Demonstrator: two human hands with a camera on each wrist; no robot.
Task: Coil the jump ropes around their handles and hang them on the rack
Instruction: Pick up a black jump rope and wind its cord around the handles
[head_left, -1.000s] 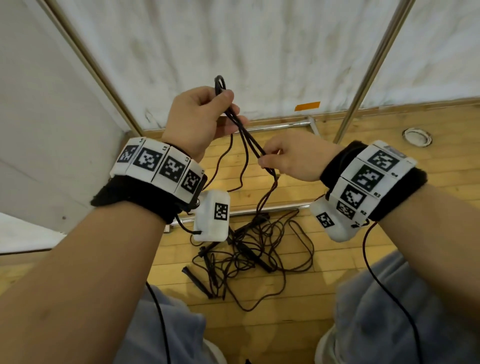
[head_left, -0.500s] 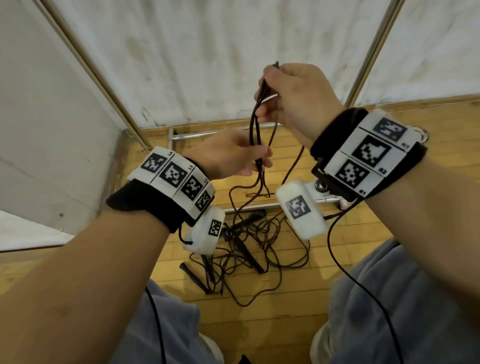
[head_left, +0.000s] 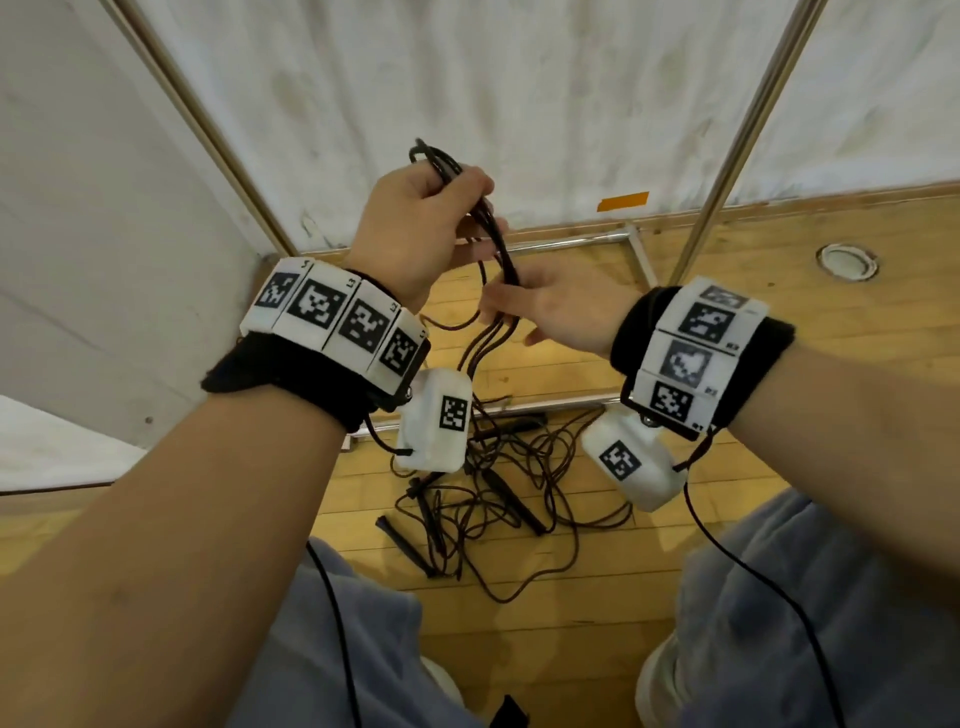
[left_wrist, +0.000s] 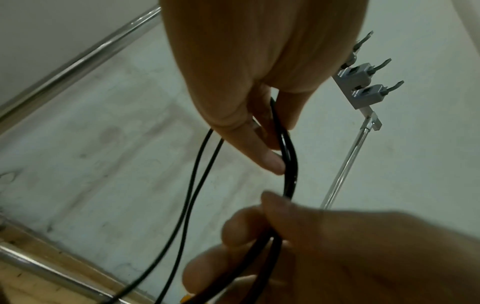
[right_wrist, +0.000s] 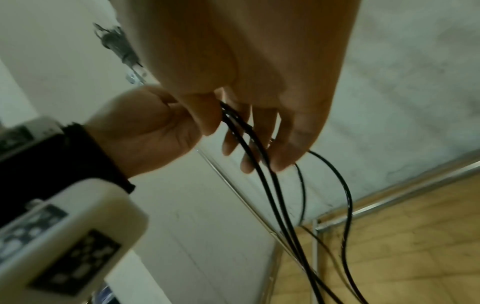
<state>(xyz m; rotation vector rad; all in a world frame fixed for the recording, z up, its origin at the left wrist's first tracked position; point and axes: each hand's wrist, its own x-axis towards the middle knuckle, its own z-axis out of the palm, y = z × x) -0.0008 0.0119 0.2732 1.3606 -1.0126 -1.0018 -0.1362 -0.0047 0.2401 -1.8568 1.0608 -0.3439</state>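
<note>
left hand (head_left: 415, 218): up high, fingers curled tight round the folded top of the rope bundle (head_left: 470, 208), little loop poking out above my fist.

rope direction: strands run down and to the right from that fist, long axis nearly vertical, straight into my other hand just below.

right hand (head_left: 550, 306): lower, loose pinch on the same strands, thumb and fingertips round them, other fingers half open.

slack: hangs below my right hand toward the rope pile on the floor (head_left: 483, 499), can't see where it ends.

handles: can't tell which of the handles down there is this rope's.

rack hooks (left_wrist: 363, 82): beyond my left hand, so that one's nearer for hanging, I reckon.
</note>
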